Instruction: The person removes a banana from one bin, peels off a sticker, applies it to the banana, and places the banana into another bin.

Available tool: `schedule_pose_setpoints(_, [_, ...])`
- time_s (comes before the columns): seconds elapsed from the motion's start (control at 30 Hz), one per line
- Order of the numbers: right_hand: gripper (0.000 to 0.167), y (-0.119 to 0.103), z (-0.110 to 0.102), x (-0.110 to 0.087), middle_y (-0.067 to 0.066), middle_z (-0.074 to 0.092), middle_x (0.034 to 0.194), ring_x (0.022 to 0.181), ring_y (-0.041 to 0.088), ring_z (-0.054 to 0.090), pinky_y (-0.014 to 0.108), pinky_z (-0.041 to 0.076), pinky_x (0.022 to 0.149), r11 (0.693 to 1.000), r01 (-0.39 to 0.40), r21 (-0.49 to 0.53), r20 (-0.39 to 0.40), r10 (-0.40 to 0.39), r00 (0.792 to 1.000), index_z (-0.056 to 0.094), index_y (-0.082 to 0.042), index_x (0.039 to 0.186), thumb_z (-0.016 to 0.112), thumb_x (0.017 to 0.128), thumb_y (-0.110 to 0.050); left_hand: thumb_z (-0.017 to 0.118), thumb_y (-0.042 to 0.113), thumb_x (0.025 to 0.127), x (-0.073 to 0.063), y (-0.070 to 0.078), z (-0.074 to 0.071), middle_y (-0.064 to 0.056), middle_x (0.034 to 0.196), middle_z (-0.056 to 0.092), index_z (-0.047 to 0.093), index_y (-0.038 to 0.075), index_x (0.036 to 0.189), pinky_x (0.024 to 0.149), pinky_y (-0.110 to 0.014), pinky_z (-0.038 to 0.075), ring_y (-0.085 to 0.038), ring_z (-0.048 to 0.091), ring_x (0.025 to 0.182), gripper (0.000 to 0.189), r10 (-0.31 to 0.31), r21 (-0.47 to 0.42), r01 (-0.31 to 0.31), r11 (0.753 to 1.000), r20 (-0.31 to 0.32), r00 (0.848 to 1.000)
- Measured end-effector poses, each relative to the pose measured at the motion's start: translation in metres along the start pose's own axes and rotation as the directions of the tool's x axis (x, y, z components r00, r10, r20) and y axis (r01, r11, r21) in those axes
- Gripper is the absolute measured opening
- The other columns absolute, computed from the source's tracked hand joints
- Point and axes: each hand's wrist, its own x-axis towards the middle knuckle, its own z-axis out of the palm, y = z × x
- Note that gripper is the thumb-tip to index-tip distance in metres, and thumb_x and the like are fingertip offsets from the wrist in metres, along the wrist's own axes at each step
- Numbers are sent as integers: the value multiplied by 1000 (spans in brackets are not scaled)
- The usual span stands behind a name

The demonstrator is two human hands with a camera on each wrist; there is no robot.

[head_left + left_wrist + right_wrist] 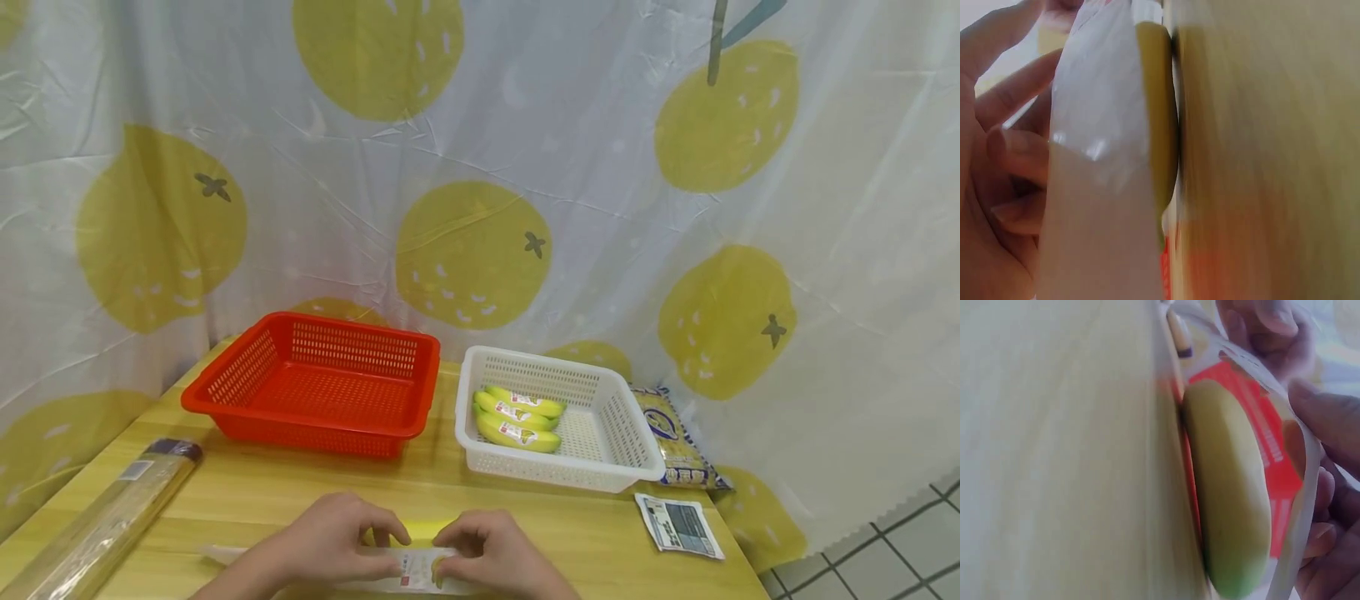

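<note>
On the wooden table, a yellow banana [1229, 487] with a greenish end lies behind a long white translucent strip [420, 570], which bears a printed label with a small banana picture. My left hand [348, 542] pinches the strip just left of the label, thumb in front and fingers behind. From the other side my right hand [491, 550] pinches it at the label's right end. The strip [1100, 125] stands on edge beside the banana in the left wrist view. Most of the banana is hidden behind the strip and hands in the head view.
A red basket [307, 425] stands at the back left. The white basket [555, 477] to its right holds several labelled bananas [517, 433]. A yellow printed bag [671, 442] and a small packet [678, 527] lie at right, a long wrapped roll [112, 525] at left.
</note>
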Motion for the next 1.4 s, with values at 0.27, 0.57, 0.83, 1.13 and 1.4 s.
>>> schedule_pose_setpoints(0.27, [18, -3, 4, 2, 7, 74, 87, 72, -7, 51, 13, 47, 61, 991, 51, -120, -73, -60, 996, 76, -9, 109, 77, 94, -18, 75, 47, 92, 1, 2, 9, 32, 69, 46, 71, 39, 86, 53, -11, 33, 13, 35, 58, 11, 26, 105, -21, 994, -47, 999])
schedule_pose_setpoints(0.57, [26, -9, -4, -2, 3, 75, 107, 46, 0, 50, 16, 42, 43, 969, -223, 106, -112, 235, 966, 71, -3, 122, 65, 98, -10, 76, 39, 93, 3, 2, 6, 32, 69, 47, 61, 42, 78, 51, -12, 31, 12, 38, 59, 21, -2, 112, 19, 994, -151, 988])
schedule_pose_setpoints(0.83, [22, -13, -4, -3, -2, 67, 83, 44, 4, 47, 18, 42, 42, 928, -319, 194, -78, 339, 938, 75, -5, 113, 64, 94, -8, 79, 35, 90, 2, 3, 6, 30, 67, 43, 59, 40, 76, 50, -11, 29, 12, 33, 59, 26, -19, 72, 34, 997, -198, 980])
schedule_pose_setpoints(1.13, [13, -12, 0, -4, -7, 63, 69, 41, 0, 44, 16, 39, 41, 936, -276, 219, 18, 279, 960, 73, -6, 101, 68, 98, -17, 79, 28, 92, 3, 1, 10, 29, 67, 45, 60, 39, 78, 50, -7, 29, 14, 34, 59, 26, 21, 5, -21, 1000, -226, 974])
schedule_pose_setpoints(1.4, [13, -14, 1, -5, -6, 69, 85, 40, 2, 45, 17, 38, 40, 926, -301, 229, 56, 296, 954, 74, -12, 107, 69, 98, -19, 76, 29, 95, 3, 0, 13, 29, 66, 50, 60, 39, 79, 49, -8, 32, 14, 36, 58, 25, 18, -40, -27, 999, -200, 980])
